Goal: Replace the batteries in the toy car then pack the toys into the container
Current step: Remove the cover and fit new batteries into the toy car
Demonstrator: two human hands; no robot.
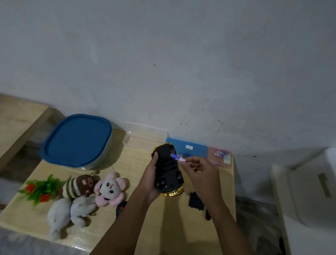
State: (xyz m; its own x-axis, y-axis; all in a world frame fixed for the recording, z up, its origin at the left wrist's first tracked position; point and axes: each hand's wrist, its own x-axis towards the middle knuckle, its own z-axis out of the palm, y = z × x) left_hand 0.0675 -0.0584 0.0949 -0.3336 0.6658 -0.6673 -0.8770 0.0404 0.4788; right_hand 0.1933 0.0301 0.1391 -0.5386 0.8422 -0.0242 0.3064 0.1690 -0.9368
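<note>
The left hand (149, 181) is gripping an upturned toy car (168, 171) above the table (137, 231); the right hand (201, 174) is pinching a battery (176, 156) against its underside.

blue lid (77, 140), black (gold-edged) toy car (168, 170)

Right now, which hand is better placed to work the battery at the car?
Right. The right hand pinches the battery, whose far end sits at the upturned underside of the car. The left hand grips the car's side and steadies it, so it is not free.
</note>
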